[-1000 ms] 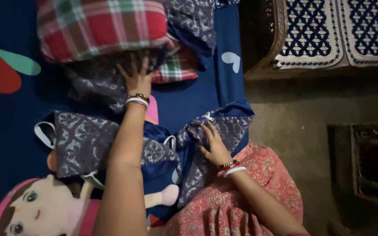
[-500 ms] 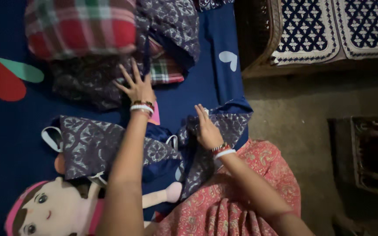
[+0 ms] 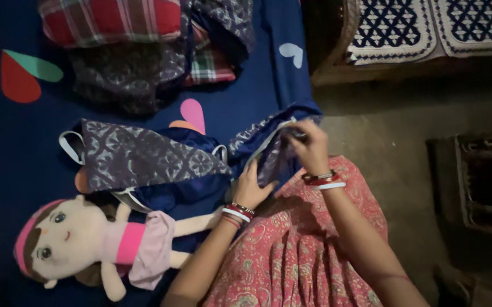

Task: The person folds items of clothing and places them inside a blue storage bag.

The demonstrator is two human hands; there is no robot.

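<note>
Head cam: I'm looking down at a bed with a navy sheet (image 3: 246, 108)
Left hand (image 3: 253, 187): gripping the near edge of the patterned purple-blue cloth (image 3: 144, 156), probably to pin it down
Right hand (image 3: 309, 145): pinching the cloth's far corner and lifting it, so that end stands off the sheet
Cloth spot: spread across the bed's near side, just beside my lap
Nearby: rag doll (image 3: 81, 241) lying flat just below the cloth, plaid bundle (image 3: 109, 20) up top
</note>
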